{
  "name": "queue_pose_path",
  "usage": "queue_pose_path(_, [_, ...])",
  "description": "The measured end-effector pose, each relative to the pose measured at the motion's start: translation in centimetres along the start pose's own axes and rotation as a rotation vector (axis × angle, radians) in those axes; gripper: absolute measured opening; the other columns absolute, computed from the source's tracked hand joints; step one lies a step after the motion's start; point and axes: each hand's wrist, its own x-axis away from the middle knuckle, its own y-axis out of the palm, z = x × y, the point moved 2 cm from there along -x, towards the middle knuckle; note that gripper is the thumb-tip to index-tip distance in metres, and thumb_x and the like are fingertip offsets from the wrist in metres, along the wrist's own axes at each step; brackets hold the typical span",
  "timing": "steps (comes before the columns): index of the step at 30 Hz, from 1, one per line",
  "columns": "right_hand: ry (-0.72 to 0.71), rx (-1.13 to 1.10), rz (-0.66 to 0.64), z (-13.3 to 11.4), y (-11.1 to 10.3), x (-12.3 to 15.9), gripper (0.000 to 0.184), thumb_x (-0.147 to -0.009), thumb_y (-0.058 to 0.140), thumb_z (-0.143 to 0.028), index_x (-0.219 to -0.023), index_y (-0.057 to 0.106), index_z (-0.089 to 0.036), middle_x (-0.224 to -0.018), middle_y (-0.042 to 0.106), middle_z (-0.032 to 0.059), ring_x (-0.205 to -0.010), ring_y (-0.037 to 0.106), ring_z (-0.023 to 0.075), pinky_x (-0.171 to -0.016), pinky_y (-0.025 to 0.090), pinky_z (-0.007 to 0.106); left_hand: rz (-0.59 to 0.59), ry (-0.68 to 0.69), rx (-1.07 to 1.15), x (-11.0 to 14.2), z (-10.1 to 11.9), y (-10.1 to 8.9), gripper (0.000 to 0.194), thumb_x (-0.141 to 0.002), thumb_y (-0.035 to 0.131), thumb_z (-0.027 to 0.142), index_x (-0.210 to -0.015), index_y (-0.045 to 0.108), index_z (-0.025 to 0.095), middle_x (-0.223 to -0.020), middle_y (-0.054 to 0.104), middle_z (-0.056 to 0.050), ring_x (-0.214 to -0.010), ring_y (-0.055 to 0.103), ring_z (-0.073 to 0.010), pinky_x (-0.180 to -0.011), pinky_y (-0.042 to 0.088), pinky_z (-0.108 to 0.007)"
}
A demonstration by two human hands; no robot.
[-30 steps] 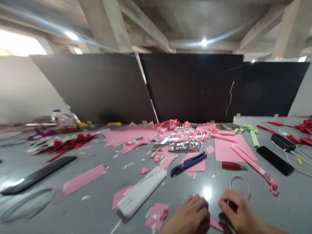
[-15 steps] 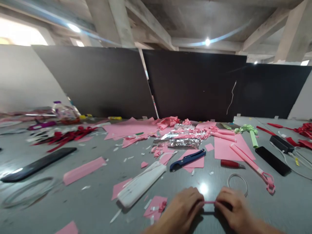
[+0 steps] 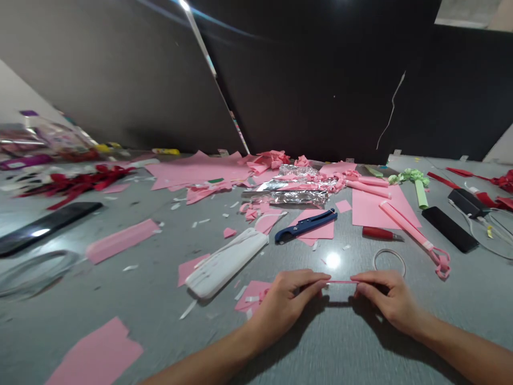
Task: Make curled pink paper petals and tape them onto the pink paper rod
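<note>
Pinched at both ends, a thin pink paper strip (image 3: 340,282) stretches level just above the grey table. My left hand (image 3: 294,297) holds its left end between thumb and fingers. The right end is in the closed fingertips of my right hand (image 3: 387,299). Behind the right hand lies a thin wire ring (image 3: 389,262). A red-handled tool (image 3: 379,233) with a short metal tip rests a little farther off. Blue-handled cutters (image 3: 306,225) lie on pink paper beyond the strip. Partly covered by my left hand is a pink scrap (image 3: 250,297) with tape bits.
A white power bank-like block (image 3: 228,262) and a folded pink piece (image 3: 122,240) lie to the left. Foil (image 3: 298,197) and crumpled pink paper are at the back. A rolled pink stick (image 3: 406,224), green paper flower (image 3: 420,190) and black phone (image 3: 449,229) lie right.
The camera view has tilted down, so the table sits higher in the picture and more of my forearms shows. Both hands still hold the strip, its visible stretch now slightly longer.
</note>
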Motion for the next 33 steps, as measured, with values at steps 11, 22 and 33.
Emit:
queue_pose_path(11, [-0.137,0.203,-0.069,-1.3,0.4,0.2,0.025,-0.111,0.060,-0.030,-0.105,0.082,-0.019,-0.089,0.080,0.0063,-0.077,0.069,0.0187,-0.073,0.051,0.031,-0.059,0.052,-0.077,0.7,-0.2,0.7,0.018,-0.105,0.069,0.029,-0.116,0.082,0.020,-0.091,0.081,-0.004,-0.079,0.074,-0.0188,-0.074,0.055,-0.030])
queue_pose_path(22, [-0.454,0.627,-0.140,-2.4,2.3,1.3,0.044,-0.120,0.038,-0.029,-0.093,0.071,-0.017,-0.078,0.071,0.0061,-0.064,0.059,0.0180,-0.062,0.039,0.033,-0.100,0.416,-0.239,1.4,1.5,1.8,0.024,-0.116,0.050,0.022,-0.101,0.069,0.020,-0.084,0.075,-0.001,-0.074,0.063,-0.0177,-0.077,0.046,-0.034])
queue_pose_path(33, [-0.401,1.091,0.264,-1.4,-2.5,-0.3,0.036,-0.114,0.058,-0.039,-0.085,0.068,-0.019,-0.083,0.072,0.0076,-0.080,0.062,0.0247,-0.082,0.038,0.041,-0.056,0.163,-0.440,0.0,0.0,-0.1,0.037,-0.114,0.053,0.031,-0.084,0.070,0.019,-0.090,0.070,-0.004,-0.087,0.063,-0.0219,-0.083,0.045,-0.037])
